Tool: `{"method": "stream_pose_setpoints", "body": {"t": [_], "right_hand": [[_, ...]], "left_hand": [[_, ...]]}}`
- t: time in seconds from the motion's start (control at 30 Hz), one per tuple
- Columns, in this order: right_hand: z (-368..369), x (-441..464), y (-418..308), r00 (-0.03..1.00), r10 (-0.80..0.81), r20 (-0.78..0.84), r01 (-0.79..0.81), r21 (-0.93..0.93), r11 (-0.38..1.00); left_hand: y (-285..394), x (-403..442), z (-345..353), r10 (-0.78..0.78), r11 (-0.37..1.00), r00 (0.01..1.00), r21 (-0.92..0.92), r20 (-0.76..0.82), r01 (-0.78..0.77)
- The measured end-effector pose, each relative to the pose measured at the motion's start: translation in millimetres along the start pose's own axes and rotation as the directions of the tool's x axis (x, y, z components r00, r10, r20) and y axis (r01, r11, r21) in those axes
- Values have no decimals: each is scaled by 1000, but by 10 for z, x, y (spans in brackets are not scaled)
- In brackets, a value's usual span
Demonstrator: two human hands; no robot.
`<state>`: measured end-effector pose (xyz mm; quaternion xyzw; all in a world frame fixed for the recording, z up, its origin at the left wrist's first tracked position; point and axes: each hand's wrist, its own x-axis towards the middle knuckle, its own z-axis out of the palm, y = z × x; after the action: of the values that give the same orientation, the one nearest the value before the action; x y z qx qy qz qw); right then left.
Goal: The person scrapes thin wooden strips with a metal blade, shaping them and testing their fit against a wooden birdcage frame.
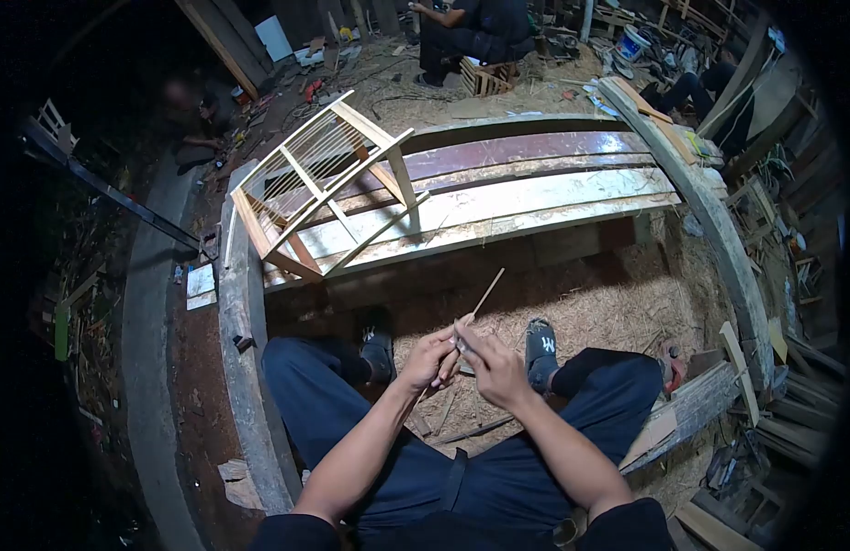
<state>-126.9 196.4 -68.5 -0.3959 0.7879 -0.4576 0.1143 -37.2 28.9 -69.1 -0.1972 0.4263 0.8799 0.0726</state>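
A thin wooden stick (488,292) slants up and away from between my hands, above the shavings-covered ground. My left hand (430,358) is closed around its lower part, and the stick's lower end shows below the fingers. My right hand (496,369) is closed right beside it, its fingers pressed together near the stick. Something small and greyish shows at the right fingertips, too small to name. Beyond my hands, a light wooden frame (301,170) with a row of thin rods rests tilted on the plank bench (535,195).
Heavy beams flank me on the left (246,367) and right (709,220). My slippered feet and knees frame the shavings (590,308). A person (475,32) sits at the back by a small slatted wooden piece (487,78); other people sit at far left and right.
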Motion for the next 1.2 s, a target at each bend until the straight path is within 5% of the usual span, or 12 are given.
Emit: {"method": "stream_pose_setpoints", "body": {"t": [0.1, 0.17, 0.37, 0.43, 0.57, 0.7, 0.9, 0.97, 1.0, 1.1, 1.13, 1.2], "right_hand": [[18, 69, 17, 999, -33, -16, 34, 41, 999], [-12, 180, 186, 990, 114, -86, -109, 62, 992], [138, 65, 128, 994, -106, -21, 107, 89, 990], [41, 178, 182, 982, 191, 9, -191, 105, 976], [41, 29, -25, 996, -18, 84, 19, -11, 1000], [74, 195, 242, 985, 161, -56, -151, 151, 977], [132, 75, 70, 999, -54, -1, 54, 72, 996], [58, 170, 165, 969, 246, 40, -248, 211, 945], [62, 179, 140, 995, 66, -74, -58, 104, 993], [15, 44, -55, 993, 22, 118, -27, 37, 999], [97, 40, 39, 999, -47, 5, 46, 71, 996], [85, 130, 193, 997, 72, -17, -68, 153, 986]], "left_hand": [[-14, -16, -39, -18, 1000, 1000, -5, 9, 18], [-22, -5, -26, -4, 1000, 999, 20, 45, 3], [40, 4, 2, 10, 1000, 998, 4, -65, -10], [61, -2, 25, -25, 995, 1000, 99, 3, 24], [17, 33, 2, -52, 995, 999, 87, -9, 52], [-23, 1, -5, -42, 999, 999, 33, 13, 41], [-28, 10, 23, -54, 999, 998, 4, -39, 54], [-39, 15, 29, -14, 1000, 1000, 5, -4, 14], [-62, 29, 38, -18, 1000, 1000, 8, 4, 18], [-89, 45, 7, 2, 998, 1000, 70, -2, -2], [-103, 44, 0, -7, 993, 1000, 121, 7, 6], [-153, -1, -11, -16, 998, 1000, 59, 4, 16]]}}
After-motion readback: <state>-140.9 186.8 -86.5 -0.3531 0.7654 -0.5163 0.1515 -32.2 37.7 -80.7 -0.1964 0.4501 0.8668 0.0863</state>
